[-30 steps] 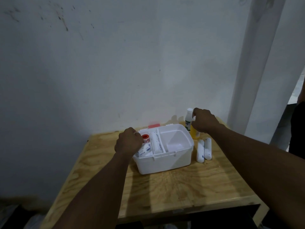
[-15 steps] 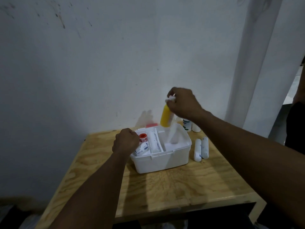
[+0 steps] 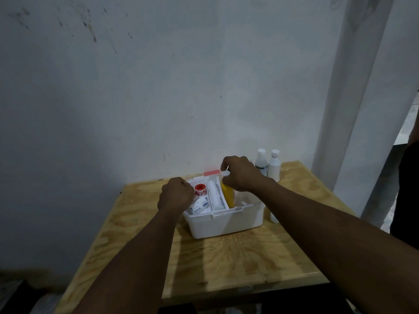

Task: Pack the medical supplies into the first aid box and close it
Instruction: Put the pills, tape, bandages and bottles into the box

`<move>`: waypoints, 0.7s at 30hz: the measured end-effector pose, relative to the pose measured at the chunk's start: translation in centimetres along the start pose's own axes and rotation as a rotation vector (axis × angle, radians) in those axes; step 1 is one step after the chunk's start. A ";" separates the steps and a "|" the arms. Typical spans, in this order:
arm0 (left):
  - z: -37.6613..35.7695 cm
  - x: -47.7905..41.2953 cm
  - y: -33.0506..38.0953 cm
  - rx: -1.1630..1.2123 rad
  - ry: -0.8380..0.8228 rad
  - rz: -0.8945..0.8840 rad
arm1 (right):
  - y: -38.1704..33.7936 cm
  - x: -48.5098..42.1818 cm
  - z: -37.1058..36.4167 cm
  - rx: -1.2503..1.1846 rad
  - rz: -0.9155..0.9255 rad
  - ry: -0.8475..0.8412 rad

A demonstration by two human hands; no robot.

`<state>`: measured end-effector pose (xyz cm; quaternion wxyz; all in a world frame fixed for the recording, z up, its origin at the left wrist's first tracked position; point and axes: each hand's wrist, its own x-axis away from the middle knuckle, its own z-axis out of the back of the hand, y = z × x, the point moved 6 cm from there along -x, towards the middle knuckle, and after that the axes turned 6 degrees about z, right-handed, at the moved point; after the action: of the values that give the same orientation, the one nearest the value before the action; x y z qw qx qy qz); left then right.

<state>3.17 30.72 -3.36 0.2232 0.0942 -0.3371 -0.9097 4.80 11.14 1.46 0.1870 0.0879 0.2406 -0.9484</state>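
First aid box (image 3: 226,223), white and with no lid over it, sits on the wooden counter (image 3: 226,264) near the back wall, its inner tray dividing it into compartments. The right hand (image 3: 240,174) reaches over the box's right compartment, its fingers (image 3: 226,177) closed around the white cap of a yellow bottle (image 3: 227,193) that stands tilted inside that compartment, against the divider. The left hand (image 3: 175,196) rests at the box's left edge with its fingers curled into a fist; whether it holds anything cannot be told. Behind the box, to the right, 2 white bottles (image 3: 267,165) stand upright side by side. In the left compartments lie a white roll (image 3: 215,196), a printed packet (image 3: 200,206) and a red tape roll (image 3: 200,189). A small white item (image 3: 274,215) lies just beside the box's right wall, mostly hidden by the right forearm.
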 end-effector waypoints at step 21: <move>2.1 3.3 4.4 -0.121 0.181 -0.256 | 5.3 3.5 8.5 -0.049 -0.163 0.229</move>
<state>1.11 27.46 1.07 0.1400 0.2042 -0.2455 -0.9372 3.07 1.62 5.74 0.0826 0.1711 0.2896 -0.9381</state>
